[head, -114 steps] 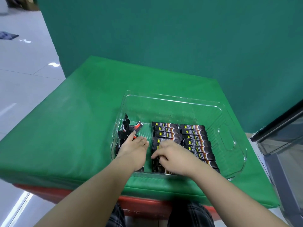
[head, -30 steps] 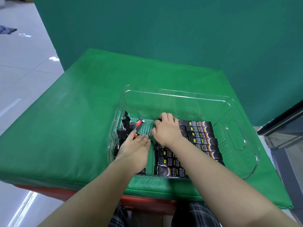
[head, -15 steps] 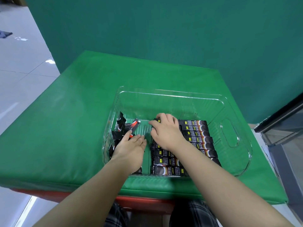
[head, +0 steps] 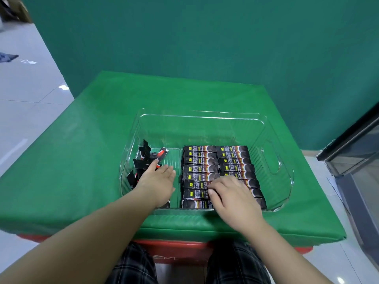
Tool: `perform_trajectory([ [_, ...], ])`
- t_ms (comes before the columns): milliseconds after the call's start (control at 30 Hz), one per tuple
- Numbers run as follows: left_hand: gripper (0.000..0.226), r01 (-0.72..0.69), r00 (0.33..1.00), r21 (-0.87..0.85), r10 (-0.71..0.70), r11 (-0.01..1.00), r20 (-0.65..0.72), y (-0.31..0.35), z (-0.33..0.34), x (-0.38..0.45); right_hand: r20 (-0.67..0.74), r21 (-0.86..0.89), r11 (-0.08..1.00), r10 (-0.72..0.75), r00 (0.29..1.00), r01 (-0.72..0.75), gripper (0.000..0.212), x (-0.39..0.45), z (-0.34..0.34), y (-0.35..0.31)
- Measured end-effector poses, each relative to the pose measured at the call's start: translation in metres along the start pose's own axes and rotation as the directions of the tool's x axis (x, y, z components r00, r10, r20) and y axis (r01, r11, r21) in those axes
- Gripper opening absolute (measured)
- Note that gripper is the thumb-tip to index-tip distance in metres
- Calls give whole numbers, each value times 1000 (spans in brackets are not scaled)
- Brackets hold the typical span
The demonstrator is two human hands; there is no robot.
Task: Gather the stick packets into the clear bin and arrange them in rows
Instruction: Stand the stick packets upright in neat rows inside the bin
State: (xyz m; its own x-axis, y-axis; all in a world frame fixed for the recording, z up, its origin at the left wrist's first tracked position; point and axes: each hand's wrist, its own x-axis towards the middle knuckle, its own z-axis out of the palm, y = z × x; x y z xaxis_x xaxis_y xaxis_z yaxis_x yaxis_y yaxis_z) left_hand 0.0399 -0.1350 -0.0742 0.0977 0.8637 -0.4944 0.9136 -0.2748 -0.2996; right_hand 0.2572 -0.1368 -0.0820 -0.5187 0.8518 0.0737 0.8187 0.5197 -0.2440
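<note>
Head view:
Clear bin (head: 205,117): on the green desk (head: 82,160), all packets inside.
Rows (head: 217,160): two neat columns, long axes running 9-to-3.
Loose pile (head: 146,158): jumbled at the bin's 9 o'clock.
Left hand (head: 156,181): released, flat, touching the pile; nearer.
Right hand (head: 231,193): fingers curled, pressing the near rows; grasp unclear.

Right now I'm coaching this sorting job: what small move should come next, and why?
Probably the left hand should pick one packet from the loose pile at the clear bin's left side. Two neat rows already lie flat; the pile is still jumbled.
</note>
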Motion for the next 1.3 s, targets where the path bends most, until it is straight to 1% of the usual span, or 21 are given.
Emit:
perform_trajectory([
  [33,59,6,1000,18,-6,1000,19,1,-2,0,9,18,1000,-12,1000,12,55,-1,-1,-3],
  [67,60,10,999,39,-11,999,31,3,-4,-1,27,78,997,-7,1000,4,47,0,-3,-6],
  [133,61,14,999,77,-17,997,33,4,-7,-3,76,284,958,18,997,-39,35,4,-13,-16],
  [167,61,15,999,85,-17,996,26,4,-9,-4,103,417,905,41,994,-81,35,8,-16,-22],
  [233,60,16,1000,78,-16,997,10,2,-10,-8,178,658,729,92,980,-188,36,18,-16,-37],
  [300,57,17,1000,78,-16,997,-16,-2,-10,-13,248,792,542,134,959,-281,34,31,-8,-51],
  [367,56,25,999,82,-22,996,-40,-5,-8,-17,343,850,368,157,926,-377,35,44,-3,-62],
  [400,56,31,999,80,-27,996,-47,-7,-8,-19,387,854,310,159,908,-418,42,51,-2,-68],
  [433,56,38,998,74,-34,997,-55,-8,-7,-20,428,845,278,163,889,-457,51,56,-1,-72],
  [500,55,59,996,51,-56,997,-73,-10,-7,-23,493,815,251,173,853,-522,67,64,1,-82],
  [567,54,93,991,30,-90,995,-100,-11,-5,-26,540,781,258,180,822,-569,75,67,1,-90],
  [600,57,117,987,26,-113,993,-115,-11,-5,-28,556,765,272,179,812,-584,75,68,2,-94],
  [700,74,199,970,-28,-201,980,-138,-9,-8,-33,577,735,306,186,795,-605,71,69,0,-98],
  [767,84,230,960,-98,-242,968,-143,-6,-11,-34,583,737,289,186,791,-611,70,70,-1,-99],
  [833,90,246,952,-166,-270,955,-144,-4,-12,-33,600,734,249,198,775,-632,70,70,0,-100],
  [933,92,244,942,-279,-295,929,-159,-2,-10,-30,603,750,189,197,773,-634,68,67,3,-98],
  [1067,89,200,919,-410,-316,890,-237,2,-10,-27,596,763,173,185,781,-623,68,66,8,-94],
  [1133,89,169,901,-410,-309,896,-305,3,-10,-27,589,770,167,184,787,-616,68,68,13,-95],
  [1200,85,170,881,-371,-310,913,-357,3,-11,-31,556,796,146,210,804,-588,64,71,20,-93],
  [1267,80,211,885,-289,-308,934,-349,3,-14,-40,548,803,108,253,798,-586,55,73,22,-93],
  [1300,79,229,899,-240,-300,943,-320,4,-16,-45,544,806,102,258,798,-582,56,72,22,-93],
])
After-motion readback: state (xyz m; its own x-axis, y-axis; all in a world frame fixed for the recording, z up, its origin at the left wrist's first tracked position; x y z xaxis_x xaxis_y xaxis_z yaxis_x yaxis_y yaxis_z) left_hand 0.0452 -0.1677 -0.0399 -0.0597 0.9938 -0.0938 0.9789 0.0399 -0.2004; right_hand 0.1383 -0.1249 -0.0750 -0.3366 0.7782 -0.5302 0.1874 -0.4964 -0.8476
